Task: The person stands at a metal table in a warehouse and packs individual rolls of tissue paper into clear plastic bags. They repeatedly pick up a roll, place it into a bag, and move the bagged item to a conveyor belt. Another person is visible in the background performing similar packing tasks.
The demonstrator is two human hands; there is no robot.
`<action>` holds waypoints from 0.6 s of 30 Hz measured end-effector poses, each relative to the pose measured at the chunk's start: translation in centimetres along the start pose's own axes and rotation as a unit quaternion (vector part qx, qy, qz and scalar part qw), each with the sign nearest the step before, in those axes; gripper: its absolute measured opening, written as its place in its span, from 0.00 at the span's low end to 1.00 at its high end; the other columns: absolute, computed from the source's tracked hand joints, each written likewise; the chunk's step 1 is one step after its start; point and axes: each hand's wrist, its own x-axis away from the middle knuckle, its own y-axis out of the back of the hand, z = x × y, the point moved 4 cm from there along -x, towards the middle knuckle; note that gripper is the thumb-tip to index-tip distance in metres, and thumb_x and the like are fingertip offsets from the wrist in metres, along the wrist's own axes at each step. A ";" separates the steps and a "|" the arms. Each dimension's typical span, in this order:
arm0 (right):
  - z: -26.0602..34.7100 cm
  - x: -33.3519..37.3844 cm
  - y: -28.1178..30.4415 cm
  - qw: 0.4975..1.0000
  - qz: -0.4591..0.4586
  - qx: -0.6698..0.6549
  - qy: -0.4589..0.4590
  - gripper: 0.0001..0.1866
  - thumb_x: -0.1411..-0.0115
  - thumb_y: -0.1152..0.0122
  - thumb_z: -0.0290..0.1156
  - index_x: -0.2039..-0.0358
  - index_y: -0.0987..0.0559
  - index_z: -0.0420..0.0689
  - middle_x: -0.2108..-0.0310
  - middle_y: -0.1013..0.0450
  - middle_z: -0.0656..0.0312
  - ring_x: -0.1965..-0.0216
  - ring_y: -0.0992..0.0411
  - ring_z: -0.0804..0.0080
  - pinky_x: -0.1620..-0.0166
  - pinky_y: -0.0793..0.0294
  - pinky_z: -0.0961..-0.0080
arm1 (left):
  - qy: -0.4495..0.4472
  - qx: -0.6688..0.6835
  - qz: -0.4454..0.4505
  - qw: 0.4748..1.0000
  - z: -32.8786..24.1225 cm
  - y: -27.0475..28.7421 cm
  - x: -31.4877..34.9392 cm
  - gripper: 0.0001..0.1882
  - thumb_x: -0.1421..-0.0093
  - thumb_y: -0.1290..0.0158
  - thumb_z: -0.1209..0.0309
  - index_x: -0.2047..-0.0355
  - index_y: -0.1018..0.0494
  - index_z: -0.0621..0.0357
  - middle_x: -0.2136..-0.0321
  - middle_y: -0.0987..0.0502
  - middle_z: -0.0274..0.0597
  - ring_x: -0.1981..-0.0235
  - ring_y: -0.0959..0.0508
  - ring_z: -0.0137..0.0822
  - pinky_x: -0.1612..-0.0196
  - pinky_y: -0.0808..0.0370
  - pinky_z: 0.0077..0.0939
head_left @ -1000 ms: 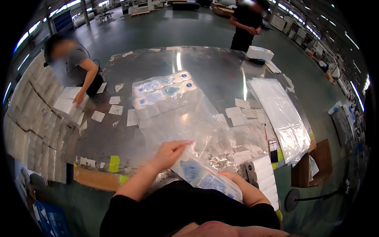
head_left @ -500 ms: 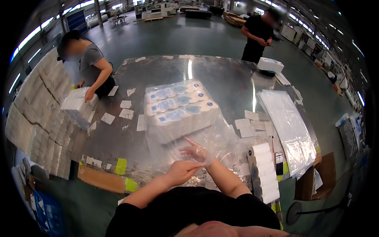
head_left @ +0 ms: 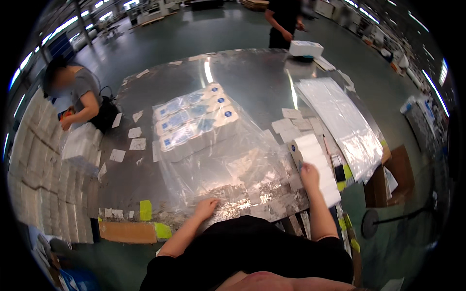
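The left hand (head_left: 206,207) lies flat, fingers spread, on the near mouth of a big clear bag (head_left: 228,165) spread across the shiny desk (head_left: 252,80). Deep in the bag, at its far end, sit three rows of white packs (head_left: 194,121) with blue labels, side by side and angled across the desk. The right hand (head_left: 309,175) reaches to a stack of white slips (head_left: 315,160) just right of the bag, fingers resting on the stack; whether it pinches a slip I cannot tell. More loose slips (head_left: 291,123) lie beyond the stack, and a pile of clear sheets (head_left: 342,121) runs along the desk's right side. Small white papers (head_left: 131,138) are scattered left of the bag. A white box (head_left: 306,48) stands at the far edge, where a person in black (head_left: 284,22) stands. At the left, another person (head_left: 80,94) bends over white stacks (head_left: 46,165).
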 end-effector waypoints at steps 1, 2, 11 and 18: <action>-2.5 -0.4 2.6 0.998 -0.070 -0.003 -0.003 0.18 0.48 0.43 0.33 0.57 0.24 0.40 0.61 0.27 0.48 0.58 0.30 0.51 0.52 0.32 0.61 | 0.007 -0.001 -0.014 1.000 1.4 -0.3 -0.4 0.14 0.40 0.55 0.60 0.59 0.23 0.47 0.64 0.22 0.45 0.62 0.23 0.46 0.57 0.28 0.36; -4.5 -0.5 5.2 0.996 -0.080 0.017 -0.037 0.22 0.48 0.42 0.33 0.53 0.27 0.39 0.57 0.29 0.46 0.56 0.31 0.49 0.51 0.34 0.61 | 0.036 0.005 -0.003 0.999 1.7 0.0 -0.6 0.14 0.40 0.55 0.60 0.60 0.23 0.47 0.65 0.22 0.45 0.62 0.23 0.46 0.57 0.28 0.35; -7.1 5.0 4.5 0.934 0.218 0.023 -0.282 0.41 0.51 0.43 0.59 0.50 0.31 0.32 0.56 0.29 0.40 0.53 0.29 0.49 0.50 0.32 0.63 | 0.080 0.018 -0.003 0.997 1.2 0.9 -1.7 0.11 0.40 0.53 0.63 0.65 0.23 0.52 0.68 0.21 0.44 0.65 0.22 0.42 0.60 0.28 0.33; -2.0 11.3 -1.9 0.945 0.159 -0.221 -0.180 0.40 0.52 0.34 0.40 0.43 0.40 0.35 0.49 0.32 0.45 0.48 0.33 0.58 0.46 0.35 0.69 | 0.066 0.046 0.027 0.996 2.9 0.3 -2.4 0.10 0.42 0.51 0.65 0.64 0.24 0.55 0.69 0.22 0.46 0.65 0.22 0.43 0.60 0.28 0.33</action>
